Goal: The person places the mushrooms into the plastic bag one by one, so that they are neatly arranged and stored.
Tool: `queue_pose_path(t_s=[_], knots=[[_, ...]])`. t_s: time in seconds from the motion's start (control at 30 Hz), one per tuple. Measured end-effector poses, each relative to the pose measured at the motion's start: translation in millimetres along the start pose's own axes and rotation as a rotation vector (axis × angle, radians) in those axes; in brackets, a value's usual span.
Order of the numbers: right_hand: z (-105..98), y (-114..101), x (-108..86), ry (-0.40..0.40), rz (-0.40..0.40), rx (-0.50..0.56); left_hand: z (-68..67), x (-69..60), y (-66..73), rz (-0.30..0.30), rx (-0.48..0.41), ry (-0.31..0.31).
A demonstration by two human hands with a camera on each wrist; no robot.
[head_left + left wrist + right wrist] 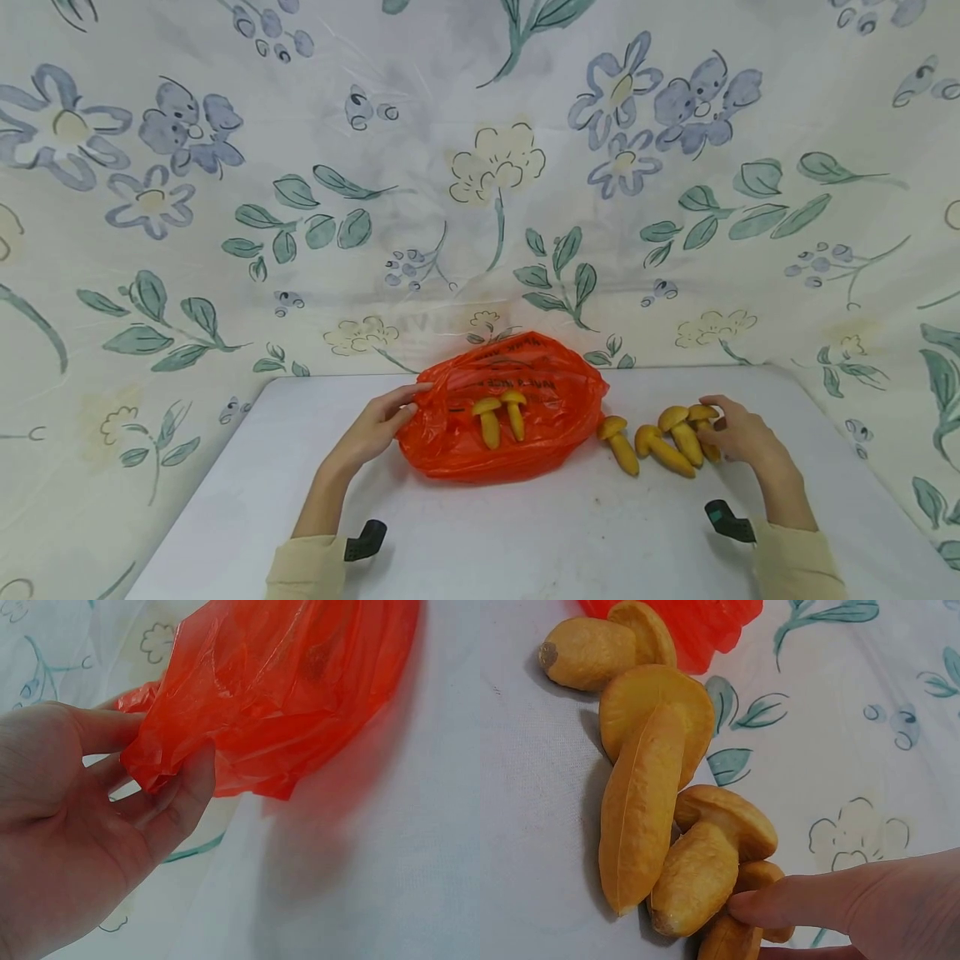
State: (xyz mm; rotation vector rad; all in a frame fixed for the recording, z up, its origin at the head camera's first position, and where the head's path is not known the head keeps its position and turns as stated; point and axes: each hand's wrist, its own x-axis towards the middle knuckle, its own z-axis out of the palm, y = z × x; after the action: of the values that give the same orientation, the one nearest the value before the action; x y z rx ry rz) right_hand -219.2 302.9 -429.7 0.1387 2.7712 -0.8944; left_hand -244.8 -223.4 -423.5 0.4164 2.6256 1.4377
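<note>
A red plastic bag [558,417] lies on the white table, with two yellow mushrooms [490,427] showing on its red surface. My left hand [375,429] pinches the bag's left edge between thumb and fingers; the left wrist view shows the crumpled film [225,712] there. Right of the bag, several more yellow mushrooms lie in a row, from a separate mushroom [619,447] to a close cluster. At the cluster's right end, my right hand [741,429] grips the last mushroom [731,941] by its stem. That mushroom is partly hidden by its neighbour and my fingers.
The white table [525,542] ends at the back against a hanging floral cloth [420,208], which also runs along both sides. Black devices [366,540] stick out from both wrists above the table.
</note>
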Motion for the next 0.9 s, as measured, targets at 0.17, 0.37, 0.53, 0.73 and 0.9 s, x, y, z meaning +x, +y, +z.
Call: queue_pose_path(t_s=[0.17,0.37,0.53,0.73,0.9], knots=[[0.2,0.4,-1.4,0.000,0.000,0.006,-0.3,0.0,-0.3,0.000,-0.003,0.000],[0.4,1.3,-0.6,0.006,-0.002,0.006,-0.7,-0.5,0.6,-0.003,-0.008,0.000],[0.9,2.0,1.0,0.008,-0.014,0.002,-0.8,-0.5,1.0,0.008,-0.009,0.000],[0.9,2.7,2.3,0.018,-0.019,-0.001,-0.6,-0.5,1.1,0.009,-0.011,-0.001],[2.3,3.6,1.5,0.026,-0.007,-0.003,-0.3,-0.4,-0.4,0.014,-0.013,-0.004]])
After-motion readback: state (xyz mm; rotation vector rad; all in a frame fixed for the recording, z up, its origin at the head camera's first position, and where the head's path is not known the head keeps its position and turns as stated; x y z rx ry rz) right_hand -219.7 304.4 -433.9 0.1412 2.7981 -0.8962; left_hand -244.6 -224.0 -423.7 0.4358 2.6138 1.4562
